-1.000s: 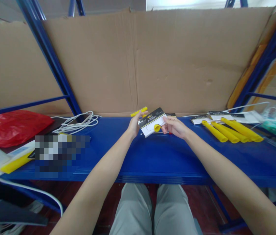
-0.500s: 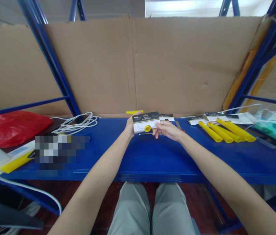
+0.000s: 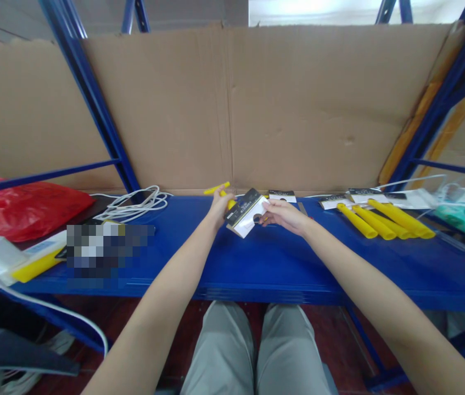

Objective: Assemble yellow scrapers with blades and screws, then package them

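My left hand (image 3: 218, 207) is closed around a yellow tool with a crossbar head (image 3: 216, 188) and a round handle (image 3: 231, 204); its exact kind does not show. Between my hands is a folded black-and-white cardboard packaging card (image 3: 245, 214) with a round hole, tilted down to the left. The fingers of my right hand (image 3: 284, 215) pinch the card at its right edge, beside the hole. The handle end shows left of the card, and the card's edge partly covers it. Both hands are above the blue table (image 3: 273, 269).
Several yellow handles (image 3: 380, 219) with packaging cards lie at the right. Another black-and-white card (image 3: 281, 196) lies behind my right hand. Coiled white cable (image 3: 137, 204), a red plastic bag (image 3: 30, 208) and a yellow handle (image 3: 37, 270) are at the left. A cardboard wall (image 3: 298, 109) stands behind.
The card has turned from nearly level to a tilt. The yellow handle end, which showed through its hole, now appears at the card's left, by my left hand.
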Tool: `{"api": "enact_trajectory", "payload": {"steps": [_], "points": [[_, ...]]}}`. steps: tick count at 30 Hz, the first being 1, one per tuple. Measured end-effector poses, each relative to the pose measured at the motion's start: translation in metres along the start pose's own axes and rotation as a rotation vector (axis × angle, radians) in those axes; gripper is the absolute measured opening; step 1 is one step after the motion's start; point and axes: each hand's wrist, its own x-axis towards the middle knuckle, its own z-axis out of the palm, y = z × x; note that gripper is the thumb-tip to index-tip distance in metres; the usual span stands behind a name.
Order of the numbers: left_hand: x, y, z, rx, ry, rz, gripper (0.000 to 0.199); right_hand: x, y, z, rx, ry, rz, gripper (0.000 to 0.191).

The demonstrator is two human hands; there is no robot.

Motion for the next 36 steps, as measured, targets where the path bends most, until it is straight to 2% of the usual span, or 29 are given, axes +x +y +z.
{"api": "enact_trajectory", "payload": {"steps": [3,7,9,11,15,20,24,26,30,33,36], "points": [[-0.003,0.003,0.002,0.017,0.118,-0.014,0.056,0.004,-0.006,-0.021,-0.020,0.258,-0.055,0.016],[-0.008,0.001,0.007,0.052,0.176,-0.039,0.048,0.009,-0.014,-0.059,-0.055,0.746,-0.194,0.024],[-0.011,-0.003,0.010,0.078,0.178,-0.034,0.045,0.013,-0.016,-0.073,-0.074,0.906,-0.188,0.020],[-0.014,-0.006,0.013,0.121,0.145,-0.043,0.043,0.018,-0.018,-0.083,-0.113,0.974,-0.117,0.016],[-0.019,-0.009,0.019,0.191,0.101,-0.064,0.045,0.034,-0.017,-0.094,-0.263,0.972,0.080,0.018],[-0.022,-0.009,0.022,0.196,0.078,-0.080,0.044,0.056,-0.007,-0.104,-0.399,0.973,0.168,0.020],[-0.022,-0.010,0.024,0.213,0.071,-0.093,0.044,0.066,0.009,-0.111,-0.528,0.919,0.236,0.018],[-0.023,-0.011,0.025,0.224,0.064,-0.101,0.044,0.068,0.015,-0.115,-0.766,0.838,0.258,0.023],[-0.028,-0.010,0.030,0.252,0.033,-0.118,0.047,0.068,0.018,-0.118,-1.499,0.542,0.371,0.034],[-0.033,-0.008,0.033,0.266,0.004,-0.129,0.049,0.069,0.017,-0.117,-1.617,0.459,0.476,0.036],[-0.036,-0.006,0.034,0.271,-0.004,-0.145,0.050,0.069,0.016,-0.116,-1.617,0.467,0.537,0.037]]}}
